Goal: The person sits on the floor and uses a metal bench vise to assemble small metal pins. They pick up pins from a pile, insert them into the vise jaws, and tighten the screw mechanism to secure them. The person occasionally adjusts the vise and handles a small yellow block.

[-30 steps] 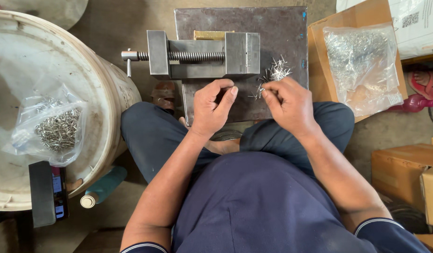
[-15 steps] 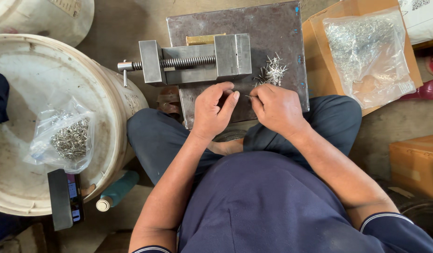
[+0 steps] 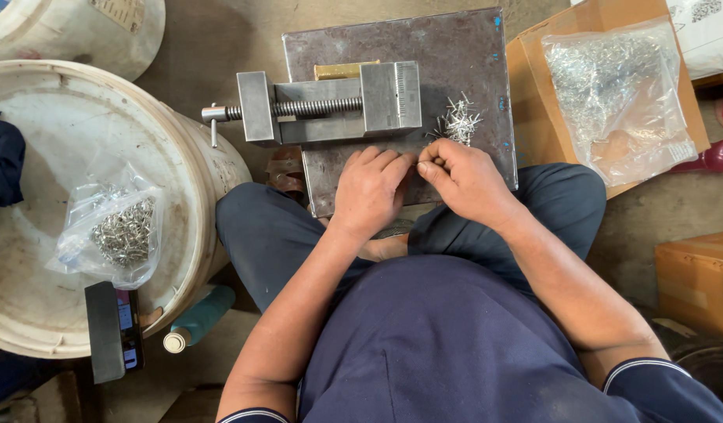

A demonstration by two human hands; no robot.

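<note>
**Fingertips meet over a small metal piece in front of the vise**

While a second ago the right hand (image 3: 467, 184) sat a little apart from the left hand (image 3: 369, 192), the two have since closed in, and now their fingertips touch at the near edge of the steel plate (image 3: 471, 70). Both hands are curled, thumb and forefinger pinched together; something very small seems caught between them, though it is too tiny to make out, so I cannot tell which hand truly grips it. To my eye that closing-in means the fiddly hand work on one piece is under way, not the picking up.

Just beyond the right knuckles lies a small heap of metal pins (image 3: 457, 124), unchanged in place. Farther off on the plate sits the vise (image 3: 330, 106), its screw pointing left and its jaws holding nothing visible.

On the white drum lid (image 3: 56, 133) at left lies a clear bag of metal parts (image 3: 115, 231). At far right, a larger clear bag (image 3: 620, 98) rests on a cardboard box (image 3: 526, 86).
</note>
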